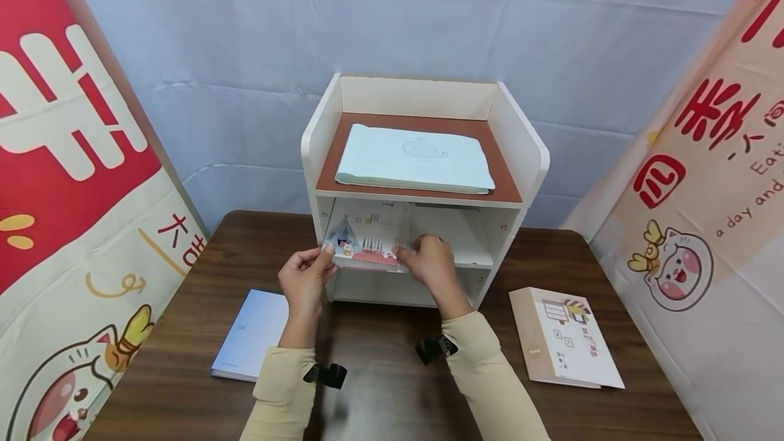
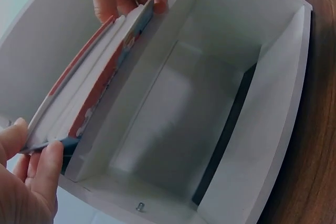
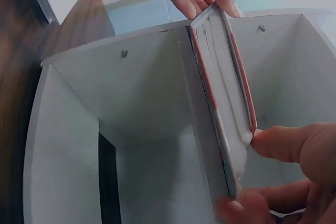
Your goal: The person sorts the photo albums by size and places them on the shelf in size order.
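Far left, a smooth blue book (image 1: 251, 332) on the wood-grain bench (image 1: 386, 366); then your left hand (image 1: 306, 274) pinching one end of the stiff-covered picture book (image 1: 372, 254) at the white cabinet's (image 1: 520, 148) middle shelf, your right hand (image 1: 431, 260) the other; positioning it, apparently, which calls for level, even guidance.

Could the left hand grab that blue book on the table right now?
Probably not without letting go: the left hand holds the illustrated book at the shelf unit. Nothing lies on the blue book, though.
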Motion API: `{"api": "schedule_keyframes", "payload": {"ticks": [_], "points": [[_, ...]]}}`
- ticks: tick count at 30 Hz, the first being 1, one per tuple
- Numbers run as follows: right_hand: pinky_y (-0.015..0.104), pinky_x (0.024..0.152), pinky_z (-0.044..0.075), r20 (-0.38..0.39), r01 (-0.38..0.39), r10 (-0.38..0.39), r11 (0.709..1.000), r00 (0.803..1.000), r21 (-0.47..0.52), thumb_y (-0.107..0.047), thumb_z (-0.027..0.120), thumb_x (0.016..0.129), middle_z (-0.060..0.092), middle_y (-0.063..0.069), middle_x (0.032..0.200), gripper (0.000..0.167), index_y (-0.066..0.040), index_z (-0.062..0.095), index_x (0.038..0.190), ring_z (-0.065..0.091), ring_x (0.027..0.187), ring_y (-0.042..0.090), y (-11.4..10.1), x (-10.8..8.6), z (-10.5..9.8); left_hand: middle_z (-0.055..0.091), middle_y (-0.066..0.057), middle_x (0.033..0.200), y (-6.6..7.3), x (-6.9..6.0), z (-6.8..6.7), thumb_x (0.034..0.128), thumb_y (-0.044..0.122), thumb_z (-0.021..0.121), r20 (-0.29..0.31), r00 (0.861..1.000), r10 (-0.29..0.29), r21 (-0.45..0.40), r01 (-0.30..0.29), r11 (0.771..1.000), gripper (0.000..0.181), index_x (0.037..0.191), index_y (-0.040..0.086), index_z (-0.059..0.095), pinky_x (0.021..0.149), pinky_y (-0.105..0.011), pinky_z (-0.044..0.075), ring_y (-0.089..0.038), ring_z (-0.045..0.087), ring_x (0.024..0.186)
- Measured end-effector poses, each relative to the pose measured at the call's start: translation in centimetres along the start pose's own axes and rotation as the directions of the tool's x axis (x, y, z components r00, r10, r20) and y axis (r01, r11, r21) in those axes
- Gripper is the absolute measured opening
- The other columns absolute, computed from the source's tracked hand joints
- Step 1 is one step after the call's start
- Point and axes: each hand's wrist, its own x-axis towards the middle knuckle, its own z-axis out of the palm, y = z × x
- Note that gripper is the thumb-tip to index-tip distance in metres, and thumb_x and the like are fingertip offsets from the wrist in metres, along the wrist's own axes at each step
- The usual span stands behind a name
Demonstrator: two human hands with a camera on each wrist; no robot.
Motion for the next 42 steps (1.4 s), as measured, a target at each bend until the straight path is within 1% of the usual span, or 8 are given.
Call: {"api": "schedule_keyframes", "payload": {"ticks": [10, 15, 19, 23, 28, 32, 37, 42], "points": [[0.032, 0.041, 0.032, 0.007, -0.072, 0.074, 0.986, 0.997, -0.149, -0.045, 0.067, 0.08, 0.054, 0.004, 0.061, 0.04, -0.01, 0.06, 0.061, 0.047, 0.052, 0.02, -0.9, 0.9, -0.3, 0.064, -0.008, 0.069, -0.1, 0.3, 0.2, 0.0725, 0.022, 0.08, -0.03, 1.0, -0.009, 0.047, 0.011, 0.999, 0.034, 0.086, -0.003, 0.063, 0.055, -0.031, 0.054, -0.014, 0.063, 0.055], [0.033, 0.044, 0.037, 0.013, -0.02, 0.022, 0.989, 1.0, -0.147, -0.043, 0.065, 0.082, 0.06, 0.006, 0.07, 0.036, -0.008, 0.066, 0.075, 0.052, 0.057, 0.02, -0.7, 0.6, -0.3, 0.062, -0.007, 0.071, 0.2, 0.1, 0.0, 0.078, 0.021, 0.077, -0.01, 1.0, -0.012, 0.077, 0.013, 0.997, 0.03, 0.09, -0.002, 0.062, 0.055, -0.03, 0.054, -0.014, 0.063, 0.057], [0.033, 0.049, 0.04, 0.038, 0.089, -0.085, 0.987, 0.996, -0.135, -0.036, 0.066, 0.084, 0.06, 0.006, 0.076, 0.038, -0.003, 0.067, 0.101, 0.052, 0.061, 0.02, -0.3, -0.6, -0.5, 0.058, -0.008, 0.076, 0.8, -0.9, -0.4, 0.0841, 0.009, 0.069, -0.003, 0.998, 0.057, 0.146, -0.056, 0.988, 0.02, 0.096, -0.004, 0.058, 0.055, -0.024, 0.052, -0.013, 0.059, 0.06], [0.033, 0.052, 0.041, 0.054, 0.151, -0.145, 0.982, 0.988, -0.118, -0.03, 0.069, 0.083, 0.058, 0.004, 0.076, 0.038, -0.002, 0.065, 0.109, 0.051, 0.063, 0.017, 0.0, -1.9, -0.8, 0.057, -0.011, 0.079, 1.4, -2.0, -0.7, 0.0837, 0.001, 0.065, 0.033, 0.987, 0.157, 0.265, -0.161, 0.951, 0.016, 0.097, -0.006, 0.059, 0.054, -0.019, 0.049, -0.011, 0.055, 0.062], [0.036, 0.056, 0.045, 0.037, 0.164, -0.161, 0.979, 0.986, -0.118, -0.029, 0.069, 0.083, 0.061, 0.006, 0.082, 0.036, -0.003, 0.065, 0.108, 0.055, 0.07, 0.02, 0.1, -2.8, -0.8, 0.06, -0.012, 0.083, 1.7, -2.8, -0.9, 0.0837, 0.001, 0.064, 0.107, 0.973, 0.206, 0.358, -0.231, 0.905, 0.016, 0.098, -0.006, 0.061, 0.058, -0.017, 0.046, -0.011, 0.055, 0.067], [0.042, 0.065, 0.048, 0.061, 0.206, -0.199, 0.968, 0.978, -0.145, -0.029, 0.069, 0.084, 0.062, 0.012, 0.095, 0.04, -0.002, 0.063, 0.111, 0.059, 0.082, 0.026, 0.4, -4.1, -1.1, 0.065, -0.009, 0.092, 1.8, -3.9, -1.3, 0.0836, 0.004, 0.066, 0.242, 0.945, 0.219, 0.502, -0.315, 0.806, 0.017, 0.101, 0.001, 0.065, 0.065, -0.024, 0.048, -0.016, 0.061, 0.077], [0.046, 0.077, 0.047, 0.169, 0.287, -0.259, 0.942, 0.951, -0.174, -0.029, 0.071, 0.082, 0.059, 0.015, 0.108, 0.043, -0.002, 0.061, 0.115, 0.057, 0.096, 0.032, 1.3, -5.9, -1.9, 0.063, -0.01, 0.104, 2.1, -5.3, -1.8, 0.0832, 0.012, 0.07, 0.45, 0.87, 0.203, 0.631, -0.471, 0.616, 0.029, 0.11, 0.005, 0.065, 0.067, -0.038, 0.048, -0.025, 0.06, 0.087], [0.045, 0.086, 0.043, 0.307, 0.337, -0.277, 0.927, 0.911, -0.165, -0.025, 0.072, 0.082, 0.059, 0.015, 0.111, 0.047, -0.001, 0.059, 0.119, 0.053, 0.105, 0.032, 2.0, -6.5, -2.6, 0.059, -0.013, 0.112, 2.7, -5.9, -1.9, 0.0854, 0.022, 0.068, 0.589, 0.801, 0.11, 0.696, -0.572, 0.435, 0.036, 0.118, 0.007, 0.063, 0.072, -0.045, 0.048, -0.028, 0.059, 0.087]]}}
